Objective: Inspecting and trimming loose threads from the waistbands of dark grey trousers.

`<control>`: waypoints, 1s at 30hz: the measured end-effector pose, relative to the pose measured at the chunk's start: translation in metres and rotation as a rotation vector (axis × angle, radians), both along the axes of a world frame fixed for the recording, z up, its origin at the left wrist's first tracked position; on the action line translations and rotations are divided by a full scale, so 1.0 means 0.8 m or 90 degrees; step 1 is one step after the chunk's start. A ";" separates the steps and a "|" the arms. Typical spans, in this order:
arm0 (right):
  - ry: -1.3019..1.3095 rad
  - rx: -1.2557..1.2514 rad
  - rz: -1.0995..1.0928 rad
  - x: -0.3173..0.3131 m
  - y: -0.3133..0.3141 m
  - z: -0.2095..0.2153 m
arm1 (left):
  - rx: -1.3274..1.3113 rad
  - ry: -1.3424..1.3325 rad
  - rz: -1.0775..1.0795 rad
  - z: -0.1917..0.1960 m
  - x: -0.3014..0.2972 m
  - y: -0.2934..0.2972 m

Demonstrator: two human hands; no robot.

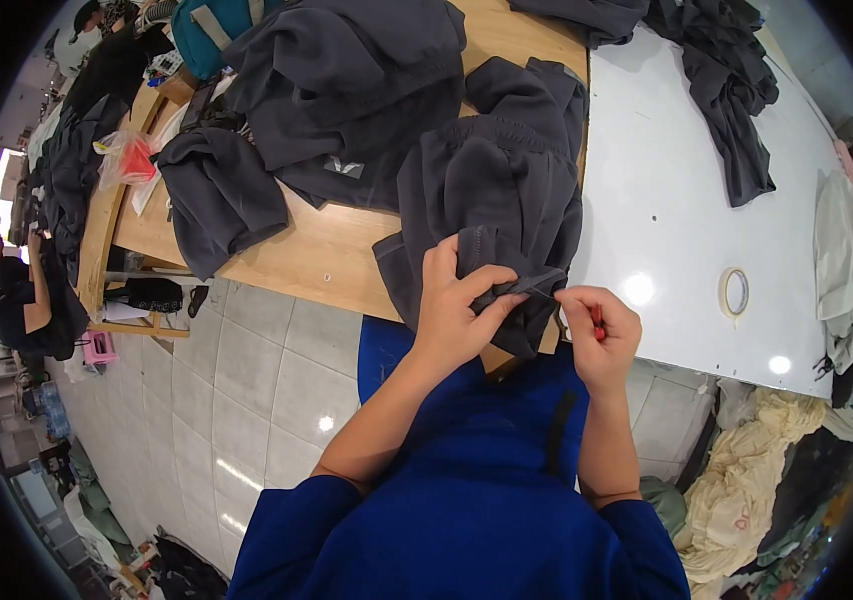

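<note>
1. Far left, another person (22,300) sits by the end of the bench, well apart from me.
2. On the far left part of the wooden table (327,250) lies a red-and-clear plastic bag (127,157), and just right of it a folded dark garment (222,195).
3. A bigger heap of dark clothes (347,90) sits farther back, with a teal bag (217,30) behind it.
4. My left hand (457,305) is closed in a pinch, thumb and fingers gripping the hem of the dark grey shorts (502,195) at the near edge of the table.
5. The shorts lie bunched in front of me, at the join between the wood and the white board (687,200), their lower edge hanging off the near side.
6. My right hand (602,335) is curled into a loose fist around a small red tool (598,322), touching the cloth edge that my left hand holds out.
7. To the right, a roll of tape (736,291) lies flat on the white board.
8. Far right on the board, another dark garment (737,90) is spread.
9. On the floor near right lies a pile of cream cloth (747,480).
</note>
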State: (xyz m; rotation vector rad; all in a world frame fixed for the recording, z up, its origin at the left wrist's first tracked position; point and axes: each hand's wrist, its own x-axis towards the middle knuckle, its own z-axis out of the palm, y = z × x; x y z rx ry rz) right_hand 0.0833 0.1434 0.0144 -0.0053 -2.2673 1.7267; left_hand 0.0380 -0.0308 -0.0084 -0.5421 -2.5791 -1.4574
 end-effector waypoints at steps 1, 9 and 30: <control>-0.001 -0.001 0.002 0.003 -0.001 0.003 | 0.003 0.000 0.018 -0.001 0.000 -0.001; 0.076 -0.218 0.219 0.020 0.017 0.003 | 0.015 0.015 0.036 -0.002 0.000 0.000; 0.225 0.363 -0.074 -0.003 -0.003 -0.002 | 0.027 0.006 0.024 0.007 0.003 0.000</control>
